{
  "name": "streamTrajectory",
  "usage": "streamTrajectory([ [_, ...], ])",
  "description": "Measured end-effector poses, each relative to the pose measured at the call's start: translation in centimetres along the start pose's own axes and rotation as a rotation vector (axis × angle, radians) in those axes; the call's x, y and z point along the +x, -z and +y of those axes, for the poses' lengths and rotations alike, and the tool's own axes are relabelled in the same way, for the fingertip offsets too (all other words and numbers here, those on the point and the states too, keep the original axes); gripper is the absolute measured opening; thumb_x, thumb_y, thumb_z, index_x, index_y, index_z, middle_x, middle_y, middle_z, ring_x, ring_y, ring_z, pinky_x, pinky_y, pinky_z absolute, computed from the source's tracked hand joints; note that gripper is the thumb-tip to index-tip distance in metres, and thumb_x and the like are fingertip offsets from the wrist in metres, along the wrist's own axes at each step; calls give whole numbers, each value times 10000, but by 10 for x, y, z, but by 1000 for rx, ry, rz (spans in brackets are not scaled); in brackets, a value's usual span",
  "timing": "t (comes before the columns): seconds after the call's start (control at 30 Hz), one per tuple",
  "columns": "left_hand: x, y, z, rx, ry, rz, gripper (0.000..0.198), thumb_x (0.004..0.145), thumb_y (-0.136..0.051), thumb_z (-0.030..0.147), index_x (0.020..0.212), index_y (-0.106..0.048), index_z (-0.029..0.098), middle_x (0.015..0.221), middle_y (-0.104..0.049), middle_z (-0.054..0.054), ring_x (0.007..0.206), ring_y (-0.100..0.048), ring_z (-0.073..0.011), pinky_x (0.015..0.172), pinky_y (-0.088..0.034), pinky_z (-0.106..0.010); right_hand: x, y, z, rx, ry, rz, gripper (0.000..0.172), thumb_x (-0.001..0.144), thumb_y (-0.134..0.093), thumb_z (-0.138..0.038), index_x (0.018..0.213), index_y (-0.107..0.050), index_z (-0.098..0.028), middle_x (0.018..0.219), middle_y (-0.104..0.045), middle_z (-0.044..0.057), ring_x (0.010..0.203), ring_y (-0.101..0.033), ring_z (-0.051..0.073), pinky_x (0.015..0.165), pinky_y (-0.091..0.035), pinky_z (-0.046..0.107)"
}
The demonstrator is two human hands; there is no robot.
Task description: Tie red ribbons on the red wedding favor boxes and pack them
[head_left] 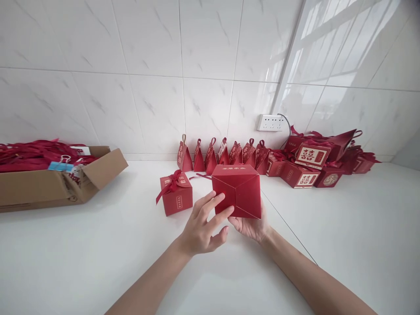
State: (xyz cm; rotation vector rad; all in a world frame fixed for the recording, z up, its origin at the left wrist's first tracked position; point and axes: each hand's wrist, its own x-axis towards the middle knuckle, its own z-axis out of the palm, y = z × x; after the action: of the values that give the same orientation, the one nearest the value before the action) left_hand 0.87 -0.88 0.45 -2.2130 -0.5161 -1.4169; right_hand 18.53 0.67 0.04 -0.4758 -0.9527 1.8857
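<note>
A red gift box (247, 194) is held up off the table with its folded bottom flaps turned towards me. My right hand (252, 225) supports it from below and behind, its fingers partly hidden by the box. Spread fingers of my left hand (205, 227) touch the bottom face at its left side, with the thumb apart. To the left, a second red gift box (179, 199) stands on the table, tied with a dark red ribbon bow (173, 183). A bit of ribbon (201, 176) shows behind the held box.
Several small red triangular boxes (184, 159) line the tiled wall. At the right lies a pile of red gift boxes (300, 177), below a white power strip (271, 123) with a cable. An open cardboard carton (33, 190) full of red ribbons (29, 155) stands at the left.
</note>
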Motion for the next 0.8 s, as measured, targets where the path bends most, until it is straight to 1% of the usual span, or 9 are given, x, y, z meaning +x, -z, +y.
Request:
streamTrajectory([
  [0.1,0,0,0,4,9,0,485,796,-494,208,1278,-448,181,1249,-453,-131,1250,-375,-268,971,-424,-392,0,-1,-1,46,-5,-2,570,751,-435,-674,1057,-582,-216,1010,-646,66,883,-629,160,739,-542,295],
  [0.17,1,1,1,9,30,20,553,805,-478,214,1345,-370,167,1229,-442,-140,1205,-400,-270,953,-432,-406,0,-1,0,48,-1,6,549,740,-471,-670,1048,-573,-227,1013,-647,61,892,-631,168,735,-547,303],
  [0.27,3,1,3,29,111,68,623,817,-452,221,1408,-270,147,1167,-416,-146,1106,-428,-260,896,-455,-404,1,-2,2,20,9,20,544,725,-511,-659,1075,-547,-243,1013,-652,64,938,-631,201,729,-554,337],
  [0.33,4,0,4,46,169,76,625,819,-445,218,1415,-268,154,1138,-394,-137,1064,-429,-251,872,-456,-389,1,-2,3,1,-1,21,564,711,-530,-656,1095,-532,-243,1022,-653,72,973,-625,225,737,-557,363],
  [0.47,4,-2,6,79,208,62,588,820,-446,228,1393,-324,186,1174,-357,-133,1087,-405,-261,894,-417,-408,2,-4,4,8,-16,-1,582,656,-598,-634,1076,-519,-239,1045,-652,69,1011,-616,235,773,-555,374],
  [0.53,5,-3,6,122,199,57,531,815,-460,255,1341,-407,196,1182,-360,-132,1097,-394,-272,892,-390,-420,2,-3,4,14,3,-28,562,664,-603,-615,1068,-514,-235,1058,-650,68,1024,-611,231,793,-550,370],
  [0.63,7,-1,6,183,110,69,389,790,-497,281,1166,-569,205,1065,-414,-102,989,-435,-241,839,-355,-395,4,-1,4,10,53,-42,522,712,-563,-601,1075,-507,-230,1088,-644,73,1037,-607,226,804,-548,363],
  [0.73,9,3,5,127,-47,86,274,784,-484,271,1010,-631,224,892,-428,-53,837,-437,-185,759,-342,-351,6,1,3,-46,129,18,507,735,-547,-596,1090,-501,-238,1115,-634,69,1036,-609,229,740,-566,324],
  [0.8,8,6,3,46,-9,114,226,790,-468,256,958,-612,212,844,-417,-42,800,-428,-175,725,-356,-333,8,1,2,-159,191,62,495,756,-547,-573,1117,-487,-239,1158,-610,75,1048,-601,241,737,-569,333],
])
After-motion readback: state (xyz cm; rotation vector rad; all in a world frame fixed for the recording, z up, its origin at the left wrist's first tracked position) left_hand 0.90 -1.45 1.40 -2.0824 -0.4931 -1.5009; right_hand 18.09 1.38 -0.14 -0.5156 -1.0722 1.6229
